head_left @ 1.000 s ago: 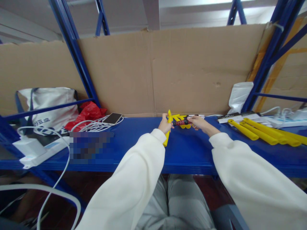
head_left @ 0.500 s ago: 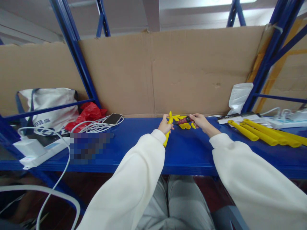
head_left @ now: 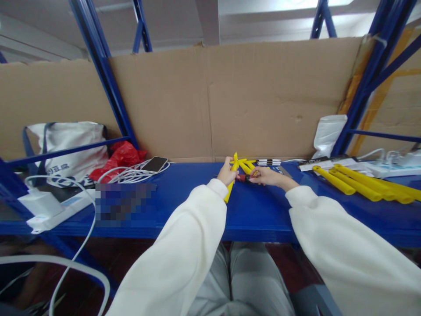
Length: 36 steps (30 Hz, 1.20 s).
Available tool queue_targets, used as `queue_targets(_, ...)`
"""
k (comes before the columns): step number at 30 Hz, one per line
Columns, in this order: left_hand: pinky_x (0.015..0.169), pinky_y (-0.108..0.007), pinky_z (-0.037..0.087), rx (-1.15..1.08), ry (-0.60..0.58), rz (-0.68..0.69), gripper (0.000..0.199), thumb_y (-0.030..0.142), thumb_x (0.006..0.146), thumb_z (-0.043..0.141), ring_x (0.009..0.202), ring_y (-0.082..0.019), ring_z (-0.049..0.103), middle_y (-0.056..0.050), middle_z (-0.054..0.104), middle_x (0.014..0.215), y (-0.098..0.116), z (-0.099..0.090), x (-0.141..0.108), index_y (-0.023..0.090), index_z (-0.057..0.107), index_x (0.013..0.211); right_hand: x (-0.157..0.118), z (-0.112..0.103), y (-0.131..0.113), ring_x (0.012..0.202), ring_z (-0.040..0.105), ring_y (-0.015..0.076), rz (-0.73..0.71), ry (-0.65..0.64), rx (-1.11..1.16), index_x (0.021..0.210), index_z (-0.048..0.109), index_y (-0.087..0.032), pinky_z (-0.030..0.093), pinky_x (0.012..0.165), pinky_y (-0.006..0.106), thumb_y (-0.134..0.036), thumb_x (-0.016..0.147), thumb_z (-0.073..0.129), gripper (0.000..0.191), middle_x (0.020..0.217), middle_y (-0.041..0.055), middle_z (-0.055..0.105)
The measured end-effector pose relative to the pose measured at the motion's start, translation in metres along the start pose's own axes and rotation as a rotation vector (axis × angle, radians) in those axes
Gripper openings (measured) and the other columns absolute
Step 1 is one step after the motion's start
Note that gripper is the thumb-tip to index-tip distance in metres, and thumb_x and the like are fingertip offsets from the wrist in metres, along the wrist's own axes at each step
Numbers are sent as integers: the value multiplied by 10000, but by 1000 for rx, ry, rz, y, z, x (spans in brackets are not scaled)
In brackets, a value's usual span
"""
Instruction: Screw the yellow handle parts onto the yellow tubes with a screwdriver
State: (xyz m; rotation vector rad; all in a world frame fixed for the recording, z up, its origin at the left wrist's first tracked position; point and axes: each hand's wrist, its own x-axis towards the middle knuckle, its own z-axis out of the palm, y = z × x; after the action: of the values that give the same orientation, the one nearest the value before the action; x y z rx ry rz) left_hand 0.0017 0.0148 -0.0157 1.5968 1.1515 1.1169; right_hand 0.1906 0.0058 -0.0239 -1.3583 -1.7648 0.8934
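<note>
My left hand (head_left: 226, 172) is closed around a yellow plastic tube (head_left: 229, 191), which stands tilted with its narrow end up and its wide end near the blue tabletop. Pinched in my right hand (head_left: 263, 175) is what looks like a screwdriver (head_left: 243, 178) with a red and black handle. It lies nearly level and points left at the tube, just beside my left fingers. Its tip is hidden by my left hand. Behind both hands rest several smaller yellow pieces (head_left: 247, 163).
Several long yellow tubes (head_left: 362, 184) lie on the blue table (head_left: 263, 215) at right, near a white power strip (head_left: 394, 169). White-and-black items (head_left: 269, 162) sit at the back edge. Leftward are a phone (head_left: 155, 164), coiled white cable (head_left: 130, 174), red bag (head_left: 121, 158) and cloth bag (head_left: 70, 145).
My right hand has come slightly left and down with the screwdriver, closer to my left hand. The white-and-black items behind it now show. My left hand stays nearly still.
</note>
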Motion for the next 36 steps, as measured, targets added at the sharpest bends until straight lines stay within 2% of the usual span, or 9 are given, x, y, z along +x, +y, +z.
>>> queue_targets(3, 475, -154, 431, 15, -37, 40, 436, 3, 836, 605, 475, -75, 549, 59, 619, 764, 1, 2, -1, 252, 433, 1150, 4, 1, 0, 575, 586, 126, -111, 28, -70, 678, 652, -184, 442, 519, 205, -169, 648, 863, 214, 626, -7, 673)
queue_targets(6, 460, -139, 411, 44, -82, 94, 461, -26, 811, 578, 474, -73, 546, 72, 601, 728, 2, 3, -4, 246, 445, 1159, 8, 1, -3, 632, 593, 140, -262, 168, -117, 651, 661, -189, 485, 597, 240, -276, 670, 865, 222, 656, 3, 674)
queue_targets(9, 471, -142, 423, 65, -128, 131, 480, -22, 793, 595, 477, -70, 554, 80, 603, 729, 3, 4, -7, 242, 462, 1171, 12, 1, -6, 673, 613, 157, -390, 300, -30, 715, 664, -200, 521, 651, 276, -433, 713, 840, 292, 705, 16, 686)
queue_targets(14, 497, -161, 462, 77, -185, 129, 499, -33, 770, 589, 492, -74, 577, 77, 609, 736, 3, 6, -8, 234, 482, 1178, 14, 5, -6, 633, 600, 167, -490, 291, 96, 753, 627, -220, 518, 593, 300, -609, 719, 774, 418, 702, 21, 662)
queue_targets(23, 473, -161, 441, 70, -241, 128, 539, 5, 752, 634, 498, -88, 579, 60, 615, 758, -4, 5, -2, 244, 502, 1218, 13, 7, -7, 473, 485, 100, -432, 196, 188, 722, 540, -221, 445, 476, 252, -601, 703, 784, 452, 570, -51, 529)
queue_targets(29, 464, -145, 422, 3, -196, 106, 518, -8, 743, 647, 468, -77, 553, 70, 608, 720, -6, 5, 1, 241, 506, 1174, 13, 9, -5, 483, 473, 95, -417, 197, 185, 738, 505, -224, 419, 468, 232, -571, 741, 766, 434, 570, -61, 497)
queue_targets(33, 459, -150, 430, 16, -92, 68, 469, -20, 771, 625, 473, -79, 552, 53, 630, 763, -5, 2, 2, 241, 489, 1136, 17, 3, -2, 531, 521, 124, -399, 264, 104, 740, 508, -227, 461, 517, 250, -484, 794, 731, 345, 588, -40, 527)
queue_targets(36, 433, -143, 413, 50, -38, 44, 450, -31, 795, 600, 470, -73, 556, 28, 649, 835, -3, 1, 0, 238, 487, 1138, 22, -14, 4, 614, 598, 159, -313, 424, -52, 726, 530, -223, 512, 608, 274, -344, 835, 666, 212, 619, -5, 587)
